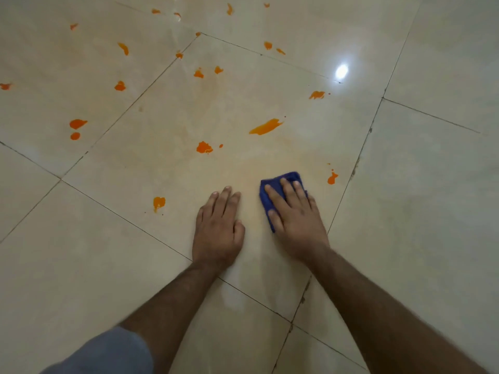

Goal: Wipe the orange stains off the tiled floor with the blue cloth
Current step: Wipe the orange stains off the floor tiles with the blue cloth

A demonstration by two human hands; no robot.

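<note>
My right hand (294, 214) presses flat on a folded blue cloth (287, 177) on the glossy beige tiled floor (405, 211); most of the cloth is hidden under my palm. My left hand (220, 228) rests flat on the tile just left of it, fingers together, holding nothing. Several orange stains dot the floor ahead: a long streak (266, 126), a blot (204, 147), a small one (332, 178) right of the cloth, and one (158, 203) left of my left hand. A faint orange haze lies on the tile around the cloth.
More orange spots spread to the far left (77, 123) and far edge (267, 45). Dark grout lines cross the floor diagonally. A lamp's reflection (341, 71) glares at the upper right. A grey-clad knee (108, 354) shows at the bottom left.
</note>
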